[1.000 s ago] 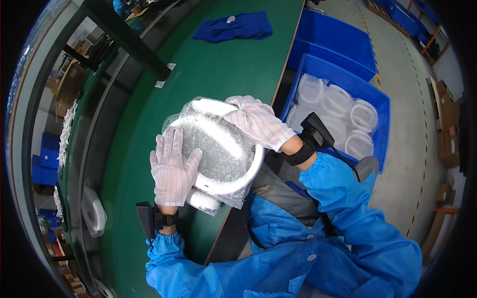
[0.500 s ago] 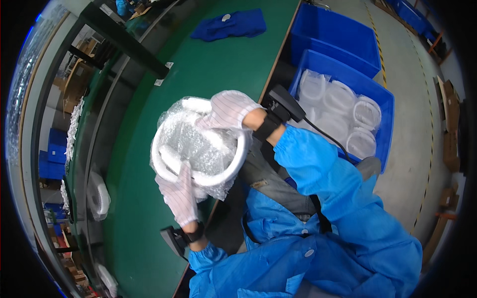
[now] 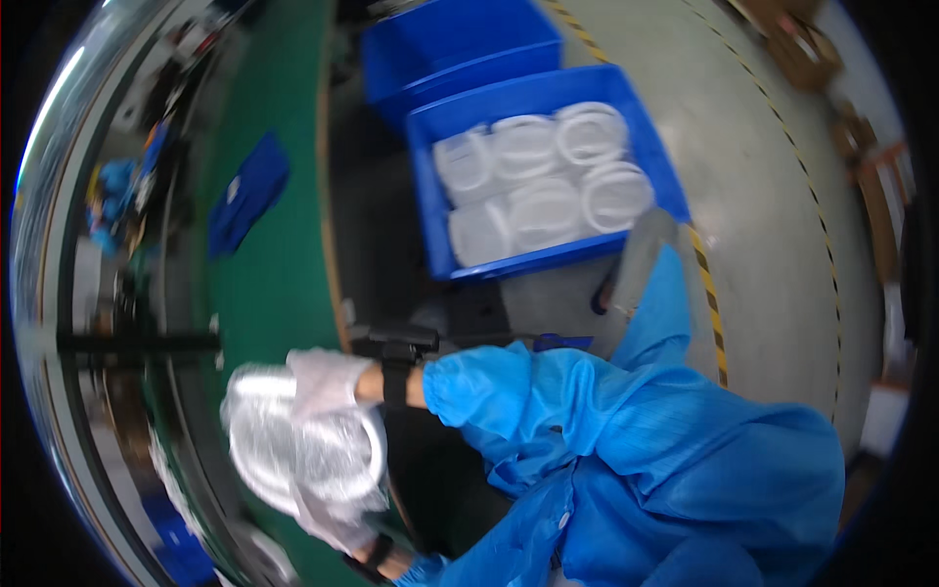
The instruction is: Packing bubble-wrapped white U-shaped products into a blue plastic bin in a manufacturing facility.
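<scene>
**A:** So where are you at? Your right hand [image 3: 328, 377] is clamped over the top edge of a white ring [image 3: 303, 455] wrapped in a clear bubble bag [image 3: 293, 440], and your left hand [image 3: 342, 523] is under the bottom edge, fingers closed on the wrap. The ring is up in the air at the edge of the green counter [image 3: 269, 284], not resting on it as far as I can tell. It's blurry down there.

**B:** Looks bagged already, right?

**A:** I'd say so. The wrap covers the whole ring, so the bagging part seems done. What's left, by my guess, is putting it somewhere. The blue bin [image 3: 548, 166] on the floor [image 3: 773, 196] to your right already has a bunch of rings [image 3: 543, 181] lying flat in it, packed side by side and filling most of what shows. Yours is well apart from that bin.

**B:** Anything else around?

**A:** A second blue bin [image 3: 460, 44] behind the first, can't see what's inside. A blue cloth [image 3: 249, 191] further up the counter. Can't tell if more unbagged rings are waiting.
</scene>
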`<state>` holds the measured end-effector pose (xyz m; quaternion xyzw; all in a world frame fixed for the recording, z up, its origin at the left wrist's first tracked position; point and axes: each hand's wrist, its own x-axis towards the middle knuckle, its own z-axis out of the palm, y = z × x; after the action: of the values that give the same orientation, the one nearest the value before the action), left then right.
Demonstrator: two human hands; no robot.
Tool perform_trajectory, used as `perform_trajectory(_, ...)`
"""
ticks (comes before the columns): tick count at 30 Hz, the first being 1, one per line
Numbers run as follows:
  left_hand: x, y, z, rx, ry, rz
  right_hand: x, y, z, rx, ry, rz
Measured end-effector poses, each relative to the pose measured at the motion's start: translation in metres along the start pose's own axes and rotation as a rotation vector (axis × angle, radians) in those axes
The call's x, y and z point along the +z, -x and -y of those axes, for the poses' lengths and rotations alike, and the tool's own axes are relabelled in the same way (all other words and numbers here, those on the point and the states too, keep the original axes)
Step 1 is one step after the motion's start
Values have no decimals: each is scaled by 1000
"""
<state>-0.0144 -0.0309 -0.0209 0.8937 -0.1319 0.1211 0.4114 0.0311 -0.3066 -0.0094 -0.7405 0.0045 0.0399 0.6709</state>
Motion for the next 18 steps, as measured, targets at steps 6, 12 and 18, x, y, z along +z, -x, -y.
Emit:
perform_trajectory(6,89,2,-58,6,292,34,-127,117,-46,-178,-249,-291)
perform_trajectory(12,306,19,-150,-400,733,621,-280,185,-199,83,-439,-395)
perform_trajectory(18,524,36,-126,-1154,981,971,-431,181,-373,699,215,-238)
